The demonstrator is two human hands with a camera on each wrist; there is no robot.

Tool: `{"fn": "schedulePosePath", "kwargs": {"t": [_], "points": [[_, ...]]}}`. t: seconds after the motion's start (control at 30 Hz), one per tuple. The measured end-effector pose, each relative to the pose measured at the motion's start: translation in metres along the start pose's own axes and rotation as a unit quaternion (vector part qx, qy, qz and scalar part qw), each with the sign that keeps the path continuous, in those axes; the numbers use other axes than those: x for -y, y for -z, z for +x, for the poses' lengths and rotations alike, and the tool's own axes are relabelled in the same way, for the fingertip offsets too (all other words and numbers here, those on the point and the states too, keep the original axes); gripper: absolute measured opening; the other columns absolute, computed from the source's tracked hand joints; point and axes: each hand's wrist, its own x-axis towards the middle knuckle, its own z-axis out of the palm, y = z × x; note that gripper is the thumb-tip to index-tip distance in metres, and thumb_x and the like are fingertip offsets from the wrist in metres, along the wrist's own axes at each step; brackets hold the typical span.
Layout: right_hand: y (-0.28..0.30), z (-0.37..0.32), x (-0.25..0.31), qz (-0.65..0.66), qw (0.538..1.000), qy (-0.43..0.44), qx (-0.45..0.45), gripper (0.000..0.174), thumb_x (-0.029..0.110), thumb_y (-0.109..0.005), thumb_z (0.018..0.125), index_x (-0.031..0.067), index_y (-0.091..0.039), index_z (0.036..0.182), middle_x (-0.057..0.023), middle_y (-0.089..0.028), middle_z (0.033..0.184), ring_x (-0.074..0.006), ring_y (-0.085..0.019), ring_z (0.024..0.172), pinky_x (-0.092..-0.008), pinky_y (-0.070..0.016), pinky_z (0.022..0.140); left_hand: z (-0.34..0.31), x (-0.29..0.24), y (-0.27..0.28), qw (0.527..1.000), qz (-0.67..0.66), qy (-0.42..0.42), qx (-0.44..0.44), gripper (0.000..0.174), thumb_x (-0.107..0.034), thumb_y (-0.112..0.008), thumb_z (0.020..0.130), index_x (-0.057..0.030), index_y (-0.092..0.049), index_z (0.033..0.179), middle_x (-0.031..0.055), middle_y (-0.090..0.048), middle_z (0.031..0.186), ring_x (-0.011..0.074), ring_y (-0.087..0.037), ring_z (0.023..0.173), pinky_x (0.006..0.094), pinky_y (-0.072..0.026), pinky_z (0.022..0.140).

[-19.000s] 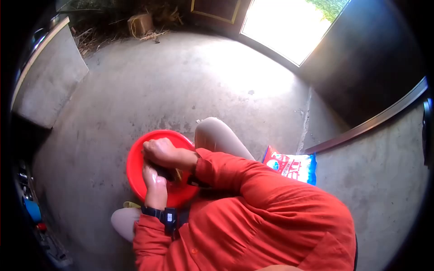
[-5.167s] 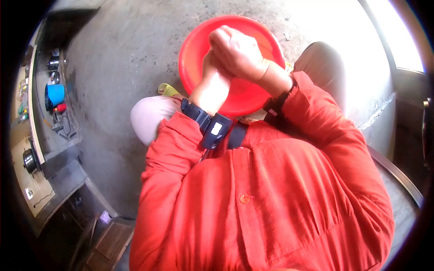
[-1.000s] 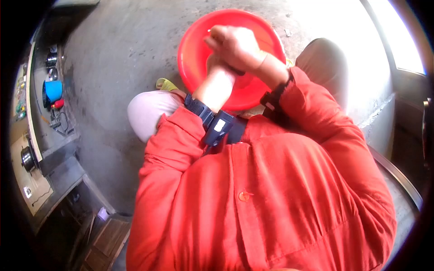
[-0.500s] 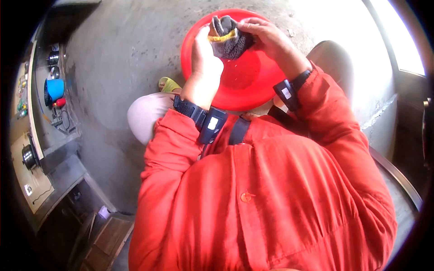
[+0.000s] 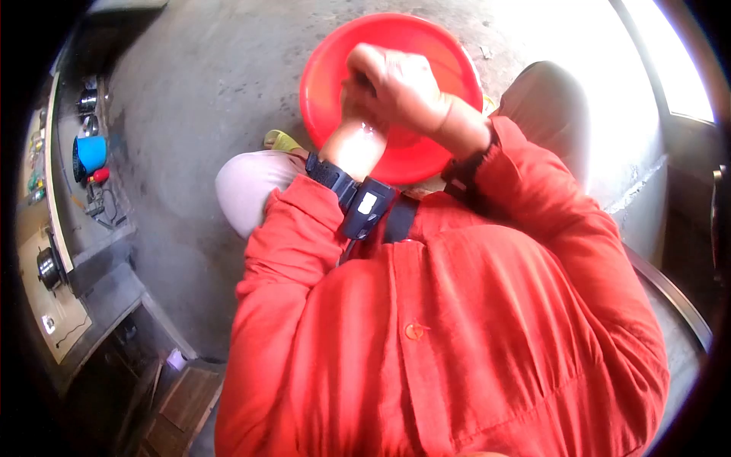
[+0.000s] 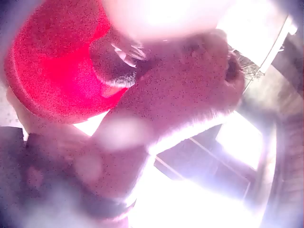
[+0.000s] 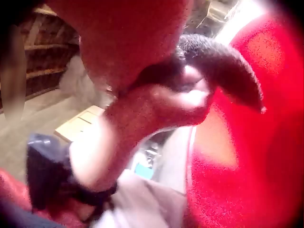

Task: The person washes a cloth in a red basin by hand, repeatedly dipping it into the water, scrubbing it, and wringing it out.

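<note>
My left hand (image 5: 359, 107) and right hand (image 5: 411, 90) are pressed together over a red plastic basin (image 5: 455, 84). Between them they grip a dark grey, fuzzy piece of cloth, which the hands hide in the head view. Its tapered end (image 7: 232, 66) hangs out past the fingers over the basin in the right wrist view. Another bit of the grey cloth (image 6: 111, 64) pokes out beside my right hand (image 6: 185, 85) in the left wrist view. The right hand's fingers are curled over the left hand. Wet highlights show on the left wrist.
The basin stands on a concrete floor (image 5: 190, 122) between my knees. A yellow-green slipper (image 5: 282, 141) is on the foot beside it. At the left are a blue container (image 5: 90, 154) and a counter with a dark pot (image 5: 49, 268).
Half a second ago the hands were apart, holding the grey cloth with its yellow band spread between them. Now they are clasped around it again, much as one second ago.
</note>
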Motion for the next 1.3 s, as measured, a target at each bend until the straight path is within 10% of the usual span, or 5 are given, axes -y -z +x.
{"fn": "schedulePosePath", "kwargs": {"t": [0.57, 0.87, 1.03, 1.13, 1.3], "points": [[0.011, -0.002, -0.082, 0.633, 0.629, -0.431, 0.133, 0.035, 0.023, -0.060, 0.091, 0.0021, -0.057, 0.118, -0.0067, -0.065, 0.101, -0.0140, -0.063, 0.091, -0.0264, -0.0513, 0.077, 0.016, -0.045, -0.019, 0.988, -0.046, -0.141, -0.030, 0.024, -0.014, -0.050, 0.085, -0.0139, -0.041, 0.063, -0.0046, -0.039, 0.059, 0.0079, -0.037, 0.057, 0.0244, -0.0316, 0.056], [0.031, 0.001, -0.125, 0.176, 0.984, 0.006, -0.010, 0.041, -0.015, -0.055, 0.066, 0.0006, -0.061, 0.104, -0.0156, -0.061, 0.099, -0.0291, -0.064, 0.092, -0.0301, -0.0518, 0.083, 0.034, -0.029, 0.010, 0.977, -0.062, -0.168, -0.115, 0.019, -0.025, -0.050, 0.091, -0.0108, -0.055, 0.079, 0.0008, -0.055, 0.080, 0.0129, -0.051, 0.073, 0.0248, -0.0411, 0.071], [0.015, 0.011, -0.112, 0.258, 0.965, 0.006, -0.051, 0.043, -0.008, -0.058, 0.073, 0.0028, -0.057, 0.115, -0.0130, -0.062, 0.105, -0.0236, -0.062, 0.099, -0.0306, -0.0513, 0.085, 0.028, -0.021, 0.018, 0.984, 0.121, -0.052, -0.122, 0.042, -0.046, -0.049, 0.090, -0.0139, -0.055, 0.116, 0.0055, -0.058, 0.111, 0.0235, -0.055, 0.101, 0.0481, -0.0405, 0.087], [0.031, 0.024, -0.058, 0.673, 0.674, -0.304, 0.004, 0.031, 0.004, -0.057, 0.083, 0.0026, -0.057, 0.114, -0.0076, -0.064, 0.098, -0.0155, -0.061, 0.097, -0.0290, -0.0509, 0.085, 0.031, -0.009, 0.018, 0.985, 0.110, 0.058, -0.119, 0.058, -0.055, -0.044, 0.091, -0.0204, -0.035, 0.137, 0.0048, -0.039, 0.140, 0.0353, -0.054, 0.111, 0.0578, -0.0448, 0.080], [0.033, 0.017, 0.005, 0.477, 0.843, -0.235, 0.081, 0.028, 0.016, -0.063, 0.083, 0.0048, -0.060, 0.109, -0.0087, -0.063, 0.094, -0.0158, -0.063, 0.084, -0.0296, -0.0524, 0.076, 0.016, -0.001, 0.006, 0.993, 0.011, -0.003, 0.114, 0.053, -0.058, -0.041, 0.091, -0.0179, -0.047, 0.126, 0.0049, -0.051, 0.125, 0.0263, -0.056, 0.107, 0.0519, -0.0508, 0.075]]}}
